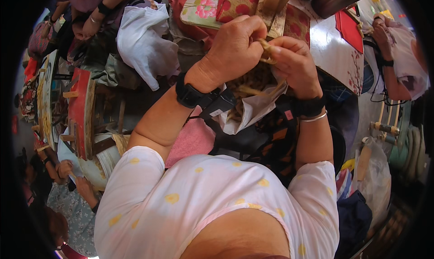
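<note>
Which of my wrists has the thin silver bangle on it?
The right wrist: a thin silver bangle sits just below its black band. The left wrist carries only a black watch-like band.

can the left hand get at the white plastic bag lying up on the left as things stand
Probably not right away: the left hand is pinching tan fibre strands together with the right hand. The white plastic bag lies uncovered, apart to its left.

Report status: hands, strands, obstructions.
Both hands raised, left hand and right hand pinching tan strands. Open white bag of strands beneath. Nothing between hands.
</note>
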Demonstrator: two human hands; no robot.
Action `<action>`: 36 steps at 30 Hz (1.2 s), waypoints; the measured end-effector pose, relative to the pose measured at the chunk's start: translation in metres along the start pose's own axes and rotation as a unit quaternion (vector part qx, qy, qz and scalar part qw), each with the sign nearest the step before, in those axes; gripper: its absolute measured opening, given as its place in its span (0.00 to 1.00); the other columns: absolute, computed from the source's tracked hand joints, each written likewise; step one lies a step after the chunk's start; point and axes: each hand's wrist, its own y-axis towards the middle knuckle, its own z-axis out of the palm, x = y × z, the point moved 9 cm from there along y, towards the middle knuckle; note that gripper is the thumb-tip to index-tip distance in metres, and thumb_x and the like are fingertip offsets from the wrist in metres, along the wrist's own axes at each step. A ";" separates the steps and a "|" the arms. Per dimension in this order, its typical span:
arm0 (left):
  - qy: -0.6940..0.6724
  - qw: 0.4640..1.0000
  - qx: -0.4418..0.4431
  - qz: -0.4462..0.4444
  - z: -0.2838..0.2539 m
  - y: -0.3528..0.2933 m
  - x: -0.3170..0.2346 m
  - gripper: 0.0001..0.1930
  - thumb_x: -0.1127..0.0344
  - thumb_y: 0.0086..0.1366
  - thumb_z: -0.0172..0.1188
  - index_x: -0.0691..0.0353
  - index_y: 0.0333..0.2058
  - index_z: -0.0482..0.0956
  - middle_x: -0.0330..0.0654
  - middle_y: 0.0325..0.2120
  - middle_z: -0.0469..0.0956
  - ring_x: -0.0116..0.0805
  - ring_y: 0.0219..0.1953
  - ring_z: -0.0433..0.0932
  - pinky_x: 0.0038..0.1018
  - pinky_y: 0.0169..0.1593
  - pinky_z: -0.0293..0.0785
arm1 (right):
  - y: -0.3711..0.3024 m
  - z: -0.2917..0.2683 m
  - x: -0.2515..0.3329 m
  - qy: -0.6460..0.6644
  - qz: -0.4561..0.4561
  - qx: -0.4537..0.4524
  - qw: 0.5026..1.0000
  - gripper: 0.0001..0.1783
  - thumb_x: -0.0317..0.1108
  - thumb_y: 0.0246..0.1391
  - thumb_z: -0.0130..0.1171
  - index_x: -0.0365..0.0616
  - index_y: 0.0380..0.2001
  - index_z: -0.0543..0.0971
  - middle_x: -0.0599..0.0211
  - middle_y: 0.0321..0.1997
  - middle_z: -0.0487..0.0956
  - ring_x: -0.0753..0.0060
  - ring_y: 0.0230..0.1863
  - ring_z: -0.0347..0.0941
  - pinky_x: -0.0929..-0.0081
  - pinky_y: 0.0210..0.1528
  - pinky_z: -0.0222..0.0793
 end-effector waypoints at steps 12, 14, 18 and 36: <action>0.019 0.988 0.151 0.009 0.015 0.002 0.007 0.10 0.67 0.54 0.61 0.67 0.21 0.73 0.37 0.12 0.68 0.21 0.16 0.65 0.21 0.20 0.61 | 0.002 -0.006 0.002 0.030 -0.092 -0.050 0.994 0.07 0.32 0.55 0.54 0.40 0.35 0.76 0.82 0.16 0.63 0.92 0.14 0.52 0.90 0.15 0.46; 0.033 0.983 0.179 -0.025 0.020 0.001 0.014 0.10 0.67 0.55 0.59 0.67 0.20 0.73 0.37 0.11 0.67 0.20 0.15 0.65 0.21 0.20 0.61 | 0.003 -0.006 0.001 -0.009 -0.083 -0.062 0.995 0.07 0.33 0.55 0.54 0.41 0.33 0.76 0.82 0.16 0.64 0.93 0.15 0.52 0.90 0.15 0.46; -0.285 0.910 0.230 -0.195 0.027 -0.005 0.020 0.15 0.66 0.60 0.54 0.63 0.14 0.71 0.35 0.09 0.66 0.20 0.11 0.63 0.20 0.15 0.58 | -0.002 -0.008 0.011 -0.012 -0.080 -0.073 0.994 0.09 0.35 0.54 0.55 0.39 0.32 0.75 0.82 0.17 0.64 0.92 0.15 0.52 0.90 0.16 0.45; -0.078 0.903 0.404 -0.124 0.040 -0.020 0.019 0.10 0.64 0.62 0.52 0.64 0.26 0.70 0.33 0.15 0.66 0.22 0.21 0.66 0.21 0.26 0.63 | -0.014 -0.010 0.039 -0.337 -0.146 -0.055 0.928 0.07 0.29 0.51 0.58 0.34 0.28 0.78 0.77 0.20 0.73 0.89 0.22 0.62 0.87 0.22 0.56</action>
